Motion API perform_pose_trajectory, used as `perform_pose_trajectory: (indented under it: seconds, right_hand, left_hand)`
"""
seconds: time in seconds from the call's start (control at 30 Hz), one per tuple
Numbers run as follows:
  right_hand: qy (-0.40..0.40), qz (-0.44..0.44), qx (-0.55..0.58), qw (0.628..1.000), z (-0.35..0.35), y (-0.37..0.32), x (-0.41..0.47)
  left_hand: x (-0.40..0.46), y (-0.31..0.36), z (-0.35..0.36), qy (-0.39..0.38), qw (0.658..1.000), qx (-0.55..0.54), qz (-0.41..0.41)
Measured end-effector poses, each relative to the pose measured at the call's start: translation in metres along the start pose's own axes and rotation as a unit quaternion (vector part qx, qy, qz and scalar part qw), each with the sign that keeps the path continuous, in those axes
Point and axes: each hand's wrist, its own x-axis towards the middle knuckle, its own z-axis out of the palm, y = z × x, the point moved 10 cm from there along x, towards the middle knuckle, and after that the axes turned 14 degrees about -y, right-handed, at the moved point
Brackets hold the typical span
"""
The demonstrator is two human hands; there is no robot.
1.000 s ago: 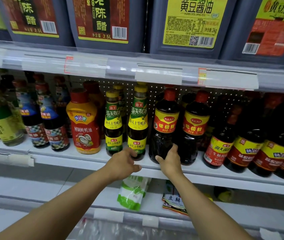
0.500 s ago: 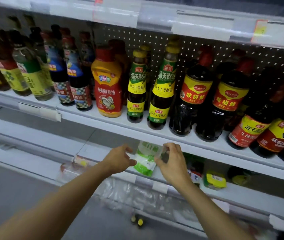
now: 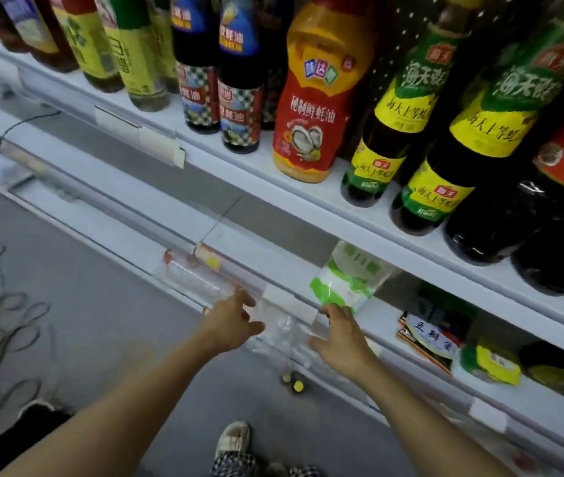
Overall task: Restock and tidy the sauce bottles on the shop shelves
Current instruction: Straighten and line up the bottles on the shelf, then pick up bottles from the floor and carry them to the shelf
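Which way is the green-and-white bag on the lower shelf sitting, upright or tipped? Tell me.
Tipped. The bag leans, its bottom corner hanging past the lower shelf edge.

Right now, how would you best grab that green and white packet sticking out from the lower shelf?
Probably by its near bottom edge, from the front. The green and white packet leans back under the upper shelf, so only that end pokes out; the right hand is already just below it.

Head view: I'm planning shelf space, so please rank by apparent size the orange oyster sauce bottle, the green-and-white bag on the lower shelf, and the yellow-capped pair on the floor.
1. Orange oyster sauce bottle, clearly largest, though nearest the camera.
2. Green-and-white bag.
3. Yellow-capped pair, smallest; only their tops show, so their full size is unsure.
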Motion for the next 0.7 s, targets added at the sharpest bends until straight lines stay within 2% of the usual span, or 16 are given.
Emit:
perform_pose_trajectory:
  seconds: [0.2,0.43,0.53,0.7]
  right_hand:
    - [-0.085,-0.005,-0.051,0.995,0.033,0.027,0.037]
    - [-0.201,-0.053,-0.169,0.963,0.070,0.072,0.071]
    - [-0.228,-0.072,-0.178,0.954,0.090,0.091,0.082]
    - [-0.254,-0.053,-0.192,0.947,0.136,0.142,0.106]
  left_hand:
    - [0.012,-0.036,0.035,0.008,0.997,-0.056,-0.049]
    - [0.019,-0.067,0.113,0.055,0.981,-0.139,-0.128]
    - [0.023,-0.085,0.157,0.067,0.973,-0.155,-0.157]
    - [0.053,-0.121,0.223,0.060,0.961,-0.201,-0.182]
